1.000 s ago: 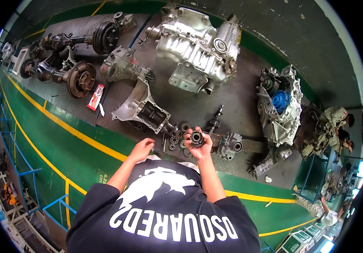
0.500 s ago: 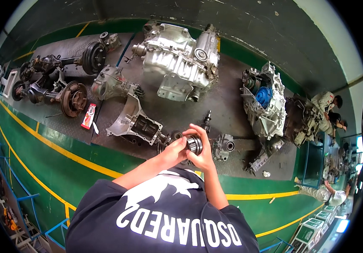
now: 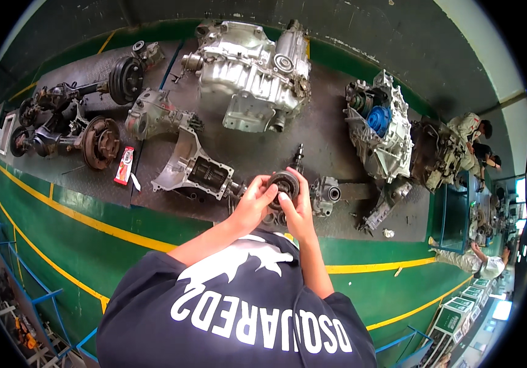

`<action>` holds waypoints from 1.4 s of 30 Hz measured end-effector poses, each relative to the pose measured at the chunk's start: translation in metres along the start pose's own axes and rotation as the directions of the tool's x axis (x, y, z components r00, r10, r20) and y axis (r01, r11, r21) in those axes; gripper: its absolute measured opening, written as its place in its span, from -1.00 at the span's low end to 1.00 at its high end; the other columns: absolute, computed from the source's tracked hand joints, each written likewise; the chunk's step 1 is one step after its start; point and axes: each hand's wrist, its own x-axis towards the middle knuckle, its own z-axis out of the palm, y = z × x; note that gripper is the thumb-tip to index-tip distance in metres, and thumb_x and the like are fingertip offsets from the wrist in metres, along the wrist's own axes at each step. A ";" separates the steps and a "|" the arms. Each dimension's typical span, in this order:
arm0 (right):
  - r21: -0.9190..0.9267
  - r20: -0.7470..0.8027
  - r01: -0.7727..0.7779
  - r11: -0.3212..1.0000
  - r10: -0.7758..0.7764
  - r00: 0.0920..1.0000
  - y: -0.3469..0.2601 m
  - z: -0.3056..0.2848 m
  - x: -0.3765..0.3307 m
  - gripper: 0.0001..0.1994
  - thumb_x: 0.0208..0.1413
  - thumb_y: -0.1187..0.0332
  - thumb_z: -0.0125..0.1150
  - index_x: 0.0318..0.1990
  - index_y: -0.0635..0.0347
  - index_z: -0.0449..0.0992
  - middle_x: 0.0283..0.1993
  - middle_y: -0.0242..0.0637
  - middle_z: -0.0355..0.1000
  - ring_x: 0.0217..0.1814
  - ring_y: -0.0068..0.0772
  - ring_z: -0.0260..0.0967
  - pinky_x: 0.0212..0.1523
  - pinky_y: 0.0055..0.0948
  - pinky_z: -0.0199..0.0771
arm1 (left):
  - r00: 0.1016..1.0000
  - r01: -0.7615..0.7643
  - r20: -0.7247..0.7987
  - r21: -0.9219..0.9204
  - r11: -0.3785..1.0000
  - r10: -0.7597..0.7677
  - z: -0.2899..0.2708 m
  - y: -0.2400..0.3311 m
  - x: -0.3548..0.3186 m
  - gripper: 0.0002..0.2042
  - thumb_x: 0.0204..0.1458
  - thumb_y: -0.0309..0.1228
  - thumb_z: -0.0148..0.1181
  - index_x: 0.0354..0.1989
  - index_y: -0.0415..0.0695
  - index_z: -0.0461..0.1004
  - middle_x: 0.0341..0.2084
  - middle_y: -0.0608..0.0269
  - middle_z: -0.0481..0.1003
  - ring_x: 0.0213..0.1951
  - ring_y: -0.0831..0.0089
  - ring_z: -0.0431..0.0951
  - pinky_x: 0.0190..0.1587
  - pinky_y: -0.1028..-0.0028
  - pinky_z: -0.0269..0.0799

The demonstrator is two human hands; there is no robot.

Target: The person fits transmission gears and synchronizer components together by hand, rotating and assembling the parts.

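Observation:
In front of my chest, both hands hold a round, dark metal gear with an opening at its middle. My left hand grips its left side, and my right hand wraps round the right. Both thumbs press on the face turned up toward me. Just left of my hands lies an open gearbox housing with shafts inside. Beyond my fingers a slim metal shaft stands on the dark bench. Close to the right hand sits a small grey housing. Parts beneath my hands are partly hidden.
A large silver gearbox stands at the back of the metal bench. To the right is a cut-open casing with a blue part. Axles with a rusty brake drum lie left, near a red-white packet. People work far right.
The gear has been tilted, so its round face now points up at me instead of its ribbed side. My hands have shifted slightly, thumbs now on its face.

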 end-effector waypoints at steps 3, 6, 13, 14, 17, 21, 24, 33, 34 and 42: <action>-0.194 -0.039 0.112 0.975 -0.121 0.992 0.005 0.004 -0.001 -0.39 0.31 0.43 0.19 0.46 0.26 0.13 0.20 -0.16 0.41 0.20 -0.38 0.41 0.26 -0.39 0.40 | 0.998 -0.007 -0.061 -0.006 1.000 0.006 0.004 -0.001 -0.002 -0.69 0.41 -0.26 0.08 0.14 -0.14 0.22 0.01 0.19 0.47 0.02 0.44 0.55 0.03 0.34 0.55; -0.228 -0.072 0.120 0.966 -0.140 0.988 0.010 0.005 -0.001 -0.39 0.31 0.39 0.23 0.45 0.28 0.16 0.14 -0.16 0.47 0.11 -0.40 0.47 0.17 -0.41 0.48 | 0.998 -0.022 -0.062 0.017 1.000 0.023 0.009 0.006 -0.003 -0.70 0.41 -0.25 0.09 0.10 -0.12 0.18 -0.02 0.19 0.49 0.01 0.43 0.57 0.02 0.32 0.58; -0.564 -0.033 0.386 0.730 -0.487 0.873 -0.010 0.008 -0.006 -0.32 -0.12 0.31 0.61 0.22 0.18 0.48 0.35 -0.06 0.26 0.21 -0.17 0.39 0.00 -0.35 0.53 | 0.997 -0.075 -0.020 -0.008 0.997 0.075 0.020 0.017 -0.011 -0.69 0.42 -0.24 0.06 0.12 -0.13 0.19 0.03 0.12 0.46 0.02 0.38 0.58 0.08 0.23 0.59; -0.609 0.017 0.423 0.671 -0.522 0.853 -0.019 0.009 -0.007 -0.31 -0.18 0.29 0.66 0.18 0.17 0.51 0.36 -0.07 0.25 0.24 -0.13 0.39 0.03 -0.31 0.55 | 0.995 -0.094 -0.029 -0.018 0.995 0.093 0.020 0.016 -0.011 -0.70 0.42 -0.24 0.05 0.13 -0.13 0.18 0.04 0.10 0.45 0.02 0.37 0.58 0.09 0.22 0.59; -0.652 0.043 0.432 0.623 -0.539 0.841 -0.026 0.013 -0.008 -0.36 -0.27 0.39 0.69 0.09 0.12 0.59 0.34 -0.10 0.24 0.26 -0.11 0.38 -0.13 -0.38 0.62 | 0.996 -0.075 -0.040 0.026 0.997 0.076 0.027 0.023 -0.016 -0.75 0.44 -0.31 -0.01 0.12 -0.15 0.18 0.05 0.11 0.45 0.05 0.37 0.57 0.13 0.26 0.56; -0.661 0.029 0.402 0.634 -0.514 0.857 -0.028 0.013 -0.016 -0.41 -0.25 0.42 0.68 0.06 0.13 0.63 0.31 -0.13 0.24 0.21 -0.21 0.38 -0.18 -0.46 0.62 | 0.995 -0.091 0.032 -0.063 0.994 0.093 0.027 0.025 -0.020 -0.77 0.48 -0.26 -0.24 0.08 -0.13 0.23 0.04 0.12 0.47 0.07 0.39 0.56 0.14 0.30 0.54; -0.770 0.082 0.407 0.491 -0.557 0.827 -0.035 0.012 -0.021 -0.45 -0.29 0.45 0.67 0.00 0.10 0.69 0.14 -0.20 0.36 0.00 -0.18 0.45 -0.04 -0.35 0.52 | 0.996 -0.030 -0.083 -0.021 0.999 0.028 0.027 0.027 -0.022 -0.81 0.49 -0.29 -0.26 0.05 -0.11 0.22 0.05 0.11 0.47 0.08 0.34 0.56 0.13 0.25 0.57; -0.566 0.132 0.551 0.613 -0.593 0.794 -0.036 -0.010 -0.016 -0.13 -0.20 0.58 0.56 0.38 0.24 0.32 0.09 -0.13 0.60 0.05 -0.20 0.52 0.10 -0.26 0.51 | 0.999 -0.035 -0.022 0.086 0.996 0.037 0.022 0.020 -0.024 -0.80 0.50 -0.27 -0.28 0.09 -0.10 0.15 0.12 -0.04 0.46 0.09 0.11 0.62 0.09 0.19 0.61; -0.538 0.119 0.555 0.635 -0.595 0.795 -0.038 -0.007 -0.017 -0.16 -0.17 0.60 0.54 0.38 0.24 0.33 0.10 -0.12 0.60 0.08 -0.19 0.53 0.12 -0.27 0.52 | 0.999 -0.040 -0.008 0.074 0.996 0.041 0.023 0.020 -0.025 -0.80 0.50 -0.28 -0.29 0.09 -0.11 0.15 0.11 -0.05 0.46 0.09 0.11 0.62 0.09 0.18 0.60; -0.586 0.073 0.556 0.590 -0.645 0.761 -0.027 0.007 -0.030 -0.27 -0.18 0.57 0.55 0.27 0.28 0.44 0.17 -0.08 0.53 0.14 -0.12 0.50 0.10 -0.26 0.54 | 0.997 -0.056 -0.044 0.058 0.997 0.059 0.026 0.020 -0.032 -0.83 0.46 -0.34 -0.22 0.07 -0.12 0.20 0.05 0.04 0.48 0.07 0.28 0.60 0.10 0.28 0.57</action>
